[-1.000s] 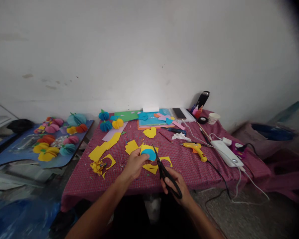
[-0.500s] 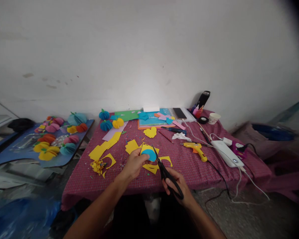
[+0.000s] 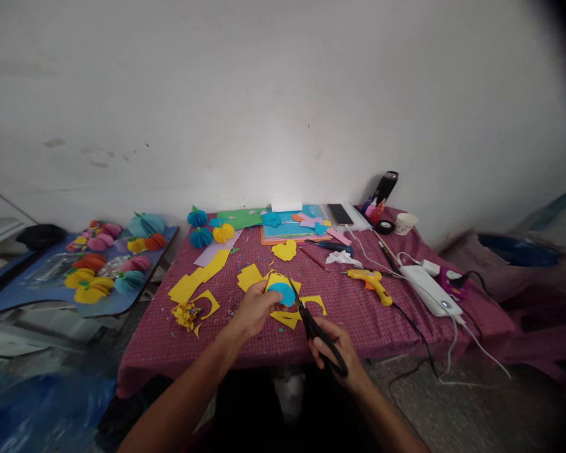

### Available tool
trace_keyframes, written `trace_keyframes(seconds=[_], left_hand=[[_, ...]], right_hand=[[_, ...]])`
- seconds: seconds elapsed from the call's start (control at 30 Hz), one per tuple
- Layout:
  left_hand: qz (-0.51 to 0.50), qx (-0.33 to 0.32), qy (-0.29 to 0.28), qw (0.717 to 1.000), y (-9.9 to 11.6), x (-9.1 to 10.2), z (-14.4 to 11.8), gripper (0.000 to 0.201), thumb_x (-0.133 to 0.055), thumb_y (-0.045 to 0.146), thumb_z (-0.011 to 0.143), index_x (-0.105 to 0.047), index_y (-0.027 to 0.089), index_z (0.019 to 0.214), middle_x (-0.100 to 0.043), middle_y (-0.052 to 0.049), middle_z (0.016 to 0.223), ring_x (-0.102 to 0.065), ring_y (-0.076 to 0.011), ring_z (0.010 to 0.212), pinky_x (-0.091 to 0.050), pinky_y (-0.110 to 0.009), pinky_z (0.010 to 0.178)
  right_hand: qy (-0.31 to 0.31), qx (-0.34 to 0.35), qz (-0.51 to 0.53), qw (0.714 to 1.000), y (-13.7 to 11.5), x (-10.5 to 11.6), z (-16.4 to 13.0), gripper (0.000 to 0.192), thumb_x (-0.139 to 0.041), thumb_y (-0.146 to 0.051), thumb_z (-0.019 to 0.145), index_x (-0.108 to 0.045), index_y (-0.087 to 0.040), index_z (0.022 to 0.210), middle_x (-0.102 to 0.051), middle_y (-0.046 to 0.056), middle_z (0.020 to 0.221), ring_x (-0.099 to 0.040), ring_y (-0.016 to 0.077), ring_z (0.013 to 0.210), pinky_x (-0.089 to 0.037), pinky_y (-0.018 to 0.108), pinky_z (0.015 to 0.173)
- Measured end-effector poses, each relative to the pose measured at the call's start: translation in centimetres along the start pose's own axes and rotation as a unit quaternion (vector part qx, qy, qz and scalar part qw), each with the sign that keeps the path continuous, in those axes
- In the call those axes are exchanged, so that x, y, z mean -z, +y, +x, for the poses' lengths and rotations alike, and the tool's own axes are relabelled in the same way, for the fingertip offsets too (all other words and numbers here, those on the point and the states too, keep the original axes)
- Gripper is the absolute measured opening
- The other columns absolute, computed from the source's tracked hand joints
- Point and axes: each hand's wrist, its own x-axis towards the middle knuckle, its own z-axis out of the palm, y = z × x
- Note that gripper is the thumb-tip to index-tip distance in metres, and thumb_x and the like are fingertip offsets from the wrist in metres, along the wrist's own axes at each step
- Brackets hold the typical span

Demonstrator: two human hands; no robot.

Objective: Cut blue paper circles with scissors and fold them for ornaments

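Between thumb and fingers, my left hand (image 3: 258, 309) pinches a blue paper circle (image 3: 282, 293) laid against a piece of yellow paper (image 3: 278, 279). My right hand (image 3: 334, 346) is closed around the handles of black scissors (image 3: 327, 343). The scissor blades point up and away, at the right edge of the yellow paper beside the blue circle. Yellow offcuts (image 3: 285, 319) lie on the cloth beneath my hands, and a ring-shaped yellow scrap (image 3: 316, 304) is just right of the blades. A stack of yellow cut shapes (image 3: 284, 250) lies farther back.
A yellow glue gun (image 3: 370, 281) and a white power strip (image 3: 429, 290) with cables lie to the right. Paper pumpkins (image 3: 200, 238) stand at the back left, more on a blue table (image 3: 117, 303). A phone (image 3: 340, 214), paper cup (image 3: 404, 223) and black flask (image 3: 387, 186) are at the back.
Almost nothing differs. The camera view has shifted very slightly; both hands keep their grip, with the scissors at nearly the same spot on the paper.
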Motion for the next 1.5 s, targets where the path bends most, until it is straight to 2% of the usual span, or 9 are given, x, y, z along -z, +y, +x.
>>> trace_keyframes(seconds=[0.23, 0.7, 1.03, 1.5], left_hand=[[0.005, 0.006, -0.011, 1.000, -0.1, 0.4, 0.2, 0.020, -0.067, 0.019, 0.066, -0.063, 0.012, 0.084, -0.066, -0.006, 0.078, -0.061, -0.0166, 0.069, -0.050, -0.031, 0.065], [0.016, 0.009, -0.010, 1.000, 0.0, 0.3, 0.3, 0.020, -0.066, 0.018, 0.066, -0.063, 0.012, 0.085, -0.066, -0.006, 0.078, -0.061, -0.0155, 0.066, -0.050, -0.030, 0.064], [0.039, 0.007, -0.013, 0.999, 0.1, -0.1, 0.1, 0.019, -0.065, 0.018, 0.065, -0.063, 0.012, 0.083, -0.065, -0.004, 0.074, -0.060, -0.0148, 0.064, -0.049, -0.028, 0.062], [0.040, 0.011, -0.013, 0.999, 0.0, 0.0, -0.1, 0.018, -0.065, 0.017, 0.065, -0.064, 0.011, 0.082, -0.066, -0.005, 0.075, -0.060, -0.0151, 0.064, -0.049, -0.028, 0.062]], right_hand=[[0.001, -0.019, -0.012, 1.000, 0.0, 0.3, -0.1, 0.049, -0.067, -0.043, 0.084, -0.060, -0.013, 0.122, -0.051, -0.003, 0.060, -0.041, 0.0075, 0.043, -0.028, 0.020, 0.041], [-0.001, -0.030, -0.027, 0.999, -0.5, 0.5, -0.1, 0.046, -0.068, -0.044, 0.083, -0.063, -0.014, 0.118, -0.051, -0.004, 0.060, -0.041, 0.0067, 0.041, -0.029, 0.019, 0.040], [-0.012, -0.029, -0.005, 0.999, -0.9, 0.2, 0.1, 0.044, -0.067, -0.043, 0.084, -0.060, -0.015, 0.118, -0.057, -0.001, 0.067, -0.049, 0.0093, 0.048, -0.034, 0.020, 0.046], [0.003, -0.029, -0.027, 0.999, -0.7, 0.3, -0.1, 0.044, -0.068, -0.042, 0.083, -0.063, -0.013, 0.116, -0.052, -0.003, 0.061, -0.043, 0.0080, 0.045, -0.031, 0.020, 0.043]])
